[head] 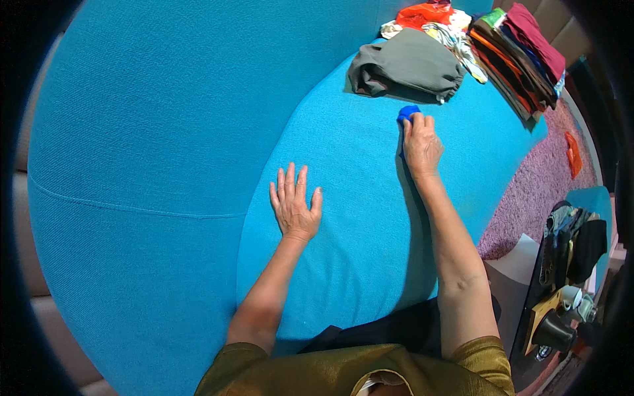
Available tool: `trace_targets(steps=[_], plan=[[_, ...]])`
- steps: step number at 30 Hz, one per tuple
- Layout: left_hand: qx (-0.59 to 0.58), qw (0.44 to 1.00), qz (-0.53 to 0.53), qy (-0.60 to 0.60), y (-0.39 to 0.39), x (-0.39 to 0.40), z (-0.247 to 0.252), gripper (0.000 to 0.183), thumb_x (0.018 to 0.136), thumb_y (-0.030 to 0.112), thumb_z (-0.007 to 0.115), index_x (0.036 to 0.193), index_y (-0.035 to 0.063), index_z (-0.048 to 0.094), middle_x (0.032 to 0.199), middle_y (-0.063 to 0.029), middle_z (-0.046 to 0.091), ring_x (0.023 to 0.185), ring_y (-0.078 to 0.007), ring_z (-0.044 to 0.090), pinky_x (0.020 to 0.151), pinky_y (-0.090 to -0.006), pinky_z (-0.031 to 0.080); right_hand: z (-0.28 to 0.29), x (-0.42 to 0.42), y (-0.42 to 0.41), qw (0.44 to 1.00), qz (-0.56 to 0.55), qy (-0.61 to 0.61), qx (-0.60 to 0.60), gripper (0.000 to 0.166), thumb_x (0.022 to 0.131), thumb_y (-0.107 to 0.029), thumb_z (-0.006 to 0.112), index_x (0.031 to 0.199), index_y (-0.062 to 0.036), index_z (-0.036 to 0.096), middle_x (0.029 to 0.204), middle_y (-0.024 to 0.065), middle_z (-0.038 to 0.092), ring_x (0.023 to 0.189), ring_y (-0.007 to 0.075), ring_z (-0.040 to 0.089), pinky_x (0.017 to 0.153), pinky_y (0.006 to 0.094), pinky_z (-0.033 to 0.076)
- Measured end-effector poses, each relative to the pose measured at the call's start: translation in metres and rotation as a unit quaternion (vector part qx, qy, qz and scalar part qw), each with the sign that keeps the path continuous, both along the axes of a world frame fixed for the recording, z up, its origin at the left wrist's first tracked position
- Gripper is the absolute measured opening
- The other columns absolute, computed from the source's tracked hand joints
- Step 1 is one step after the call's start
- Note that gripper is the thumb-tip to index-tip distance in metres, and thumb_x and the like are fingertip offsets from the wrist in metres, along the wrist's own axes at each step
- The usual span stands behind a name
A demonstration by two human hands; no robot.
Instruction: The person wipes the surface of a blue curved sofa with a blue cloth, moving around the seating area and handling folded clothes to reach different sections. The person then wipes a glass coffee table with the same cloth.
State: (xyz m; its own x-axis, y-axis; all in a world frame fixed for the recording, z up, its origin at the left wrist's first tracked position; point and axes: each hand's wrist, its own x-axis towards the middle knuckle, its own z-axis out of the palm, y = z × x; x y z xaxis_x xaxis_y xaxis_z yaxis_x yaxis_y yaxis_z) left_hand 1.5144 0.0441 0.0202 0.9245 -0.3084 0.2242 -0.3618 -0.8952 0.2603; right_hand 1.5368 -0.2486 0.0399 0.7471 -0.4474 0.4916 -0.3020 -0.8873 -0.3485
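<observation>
My left hand point(297, 205) lies flat, palm down with the fingers spread, on the blue fabric seat of a sofa point(356, 222). Further out and to the right, my right hand point(422, 141) grips a bunched dark-blue cloth point(408, 113) against the seat; most of it is hidden by the fingers. Just beyond that cloth rests a folded grey garment point(413, 62) with a gathered edge. Behind it are crumpled patterned cloths point(458, 42) and a red plastic bag point(425, 15).
A stack of folded clothes point(527, 64) sits at the seat's far right end. On the right are a pink rug point(525, 183) with an orange-red item point(573, 156), a pile of dark clothes point(569, 242), and a black table holding a wooden tray point(540, 314), a black container point(554, 331) and cups.
</observation>
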Motion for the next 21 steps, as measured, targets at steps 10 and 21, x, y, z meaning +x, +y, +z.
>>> trace_targets(steps=[10,21], plan=[[-0.018,1.000,-0.014,-0.002,0.004,0.001,-0.005,0.062,0.097,0.039,0.053,0.150,0.0076,0.044,0.161,-0.0145,0.034,0.152,-0.0352,0.023,0.123,-0.0565,0.011,-0.009,-0.017,0.152,0.931,0.349,0.060,0.088,0.021,0.089,-0.024,0.070,0.101,-0.0100,0.060,0.086,0.0138,0.059,0.067,0.0322,0.067,0.051,0.0438,0.052],[-0.030,0.999,-0.012,-0.014,0.000,0.001,-0.003,0.061,0.095,0.032,0.056,0.148,0.0065,0.046,0.159,-0.0156,0.037,0.151,-0.0369,0.025,0.123,-0.0579,0.011,-0.010,0.080,0.036,0.999,-0.017,0.007,-0.032,0.021,0.094,-0.030,0.066,0.096,-0.0104,0.058,0.091,0.0136,0.059,0.069,0.0334,0.067,0.054,0.0425,0.055]])
